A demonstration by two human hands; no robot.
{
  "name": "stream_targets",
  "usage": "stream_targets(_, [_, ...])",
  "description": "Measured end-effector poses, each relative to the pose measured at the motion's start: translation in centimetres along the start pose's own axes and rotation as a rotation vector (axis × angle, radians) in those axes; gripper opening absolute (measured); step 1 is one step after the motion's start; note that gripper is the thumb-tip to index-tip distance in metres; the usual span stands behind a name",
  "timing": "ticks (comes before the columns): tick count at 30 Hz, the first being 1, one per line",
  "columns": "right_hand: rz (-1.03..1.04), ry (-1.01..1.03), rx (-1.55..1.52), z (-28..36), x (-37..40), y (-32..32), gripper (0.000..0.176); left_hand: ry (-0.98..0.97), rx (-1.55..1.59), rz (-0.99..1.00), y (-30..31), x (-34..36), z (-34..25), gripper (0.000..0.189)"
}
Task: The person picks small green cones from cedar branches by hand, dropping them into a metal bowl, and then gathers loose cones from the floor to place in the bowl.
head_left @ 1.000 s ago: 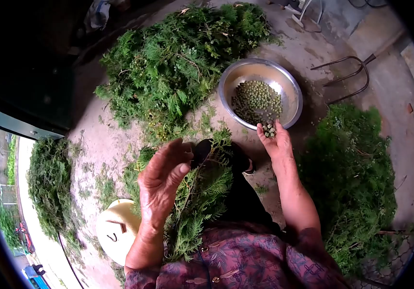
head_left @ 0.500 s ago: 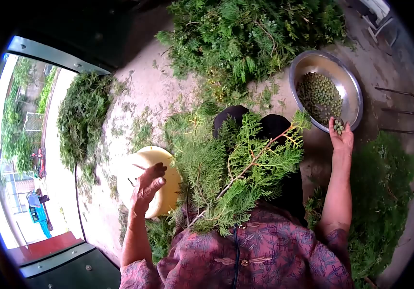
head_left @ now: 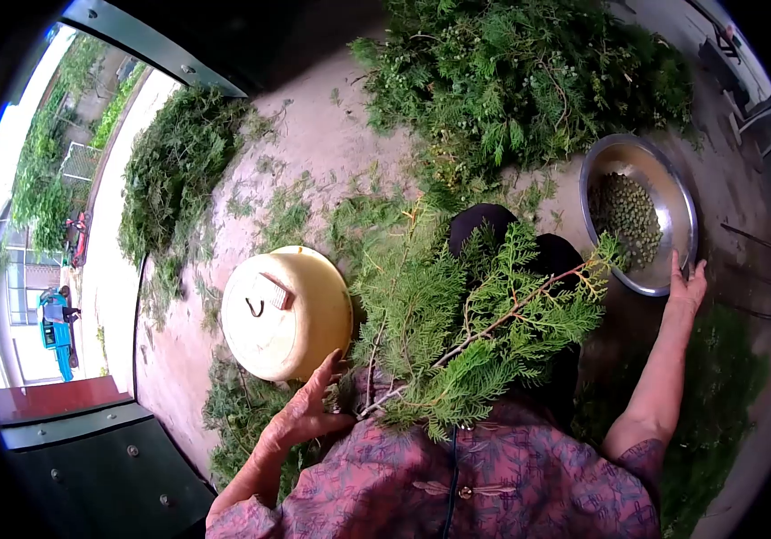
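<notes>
A leafy conifer branch lies across my lap, its cut stem end pointing toward my left hand. That hand is open, thumb and fingers apart, right beside the stem end and holding nothing. On the other side, my right hand reaches to the near rim of a metal bowl. Its fingers are spread and no cones show in it. Small round green cones fill the bottom of the bowl. More feathery sprigs rest on my left leg.
An upturned pale yellow basin stands to my left, with a small box and a dark hooked thing on it. Cut branches are heaped ahead, at the left and at the right. A metal frame stands beyond the bowl.
My right hand held several green cones over the bowl's rim; now they are out of it and its fingers are spread. My left hand came down from above the basin to the branch's stem end.
</notes>
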State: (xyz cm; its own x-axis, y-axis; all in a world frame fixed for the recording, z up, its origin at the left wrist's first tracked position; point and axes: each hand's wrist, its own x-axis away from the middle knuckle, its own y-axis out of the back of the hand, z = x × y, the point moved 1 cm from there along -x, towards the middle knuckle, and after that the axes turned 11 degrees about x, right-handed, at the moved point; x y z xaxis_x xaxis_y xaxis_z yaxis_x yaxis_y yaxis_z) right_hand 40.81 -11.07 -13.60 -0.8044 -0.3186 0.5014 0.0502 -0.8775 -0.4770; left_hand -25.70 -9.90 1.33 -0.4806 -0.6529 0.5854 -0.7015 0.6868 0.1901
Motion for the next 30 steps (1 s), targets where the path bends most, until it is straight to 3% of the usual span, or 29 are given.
stream_targets(2, [-0.036,0.040,0.023,0.4,-0.2,0.4,0.043,0.070,0.083,0.032,-0.3,0.1,-0.4,0.100])
stream_targets(4, [0.054,-0.014,0.058,0.1,0.0,0.2,0.043,0.068,0.111,0.045,-0.5,0.3,0.2,0.098])
stream_targets(6, [0.104,-0.082,0.109,-1.0,1.0,-0.7,0.042,-0.039,-0.106,-0.005,-0.6,0.5,-0.9,0.091])
stream_targets(8, [0.229,-0.100,0.169,-2.9,3.3,-1.8,0.034,-0.094,-0.349,-0.009,-0.7,0.7,-2.3,0.087])
stream_targets(10, [0.401,-0.162,0.269,-4.7,6.7,-3.3,0.029,-0.139,-0.260,-0.088,-1.1,1.0,-1.7,0.069])
stream_targets(13, [0.670,0.044,0.532,-6.8,14.9,-7.3,0.022,-0.284,-0.263,-0.205,-0.6,1.3,0.0,0.054])
stream_targets(14, [0.657,0.113,0.655,-7.4,16.8,-8.3,0.023,-0.217,-0.304,-0.206,-0.4,1.3,-1.2,0.057])
stream_targets(16, [0.789,0.010,0.625,-8.1,19.8,-9.6,0.026,-0.452,-0.415,-0.390,-0.8,0.8,-2.2,0.065])
stream_targets(21, [0.832,0.003,0.586,-9.6,22.1,-10.4,0.028,-0.639,-0.783,-0.289,-1.0,0.5,-3.6,0.057])
stream_targets(24, [0.803,0.024,0.601,-9.7,22.9,-10.5,0.029,-0.563,-0.565,-0.180,-1.5,0.0,-3.8,0.046])
stream_targets(27, [0.732,0.036,0.587,-9.9,23.5,-10.8,0.027,-0.490,-0.084,-0.037,-1.3,-1.0,-3.9,0.047])
stream_targets(30, [0.713,0.057,0.598,-9.9,24.0,-11.4,0.022,-0.493,-0.424,0.023,-1.7,-1.5,-5.5,0.051])
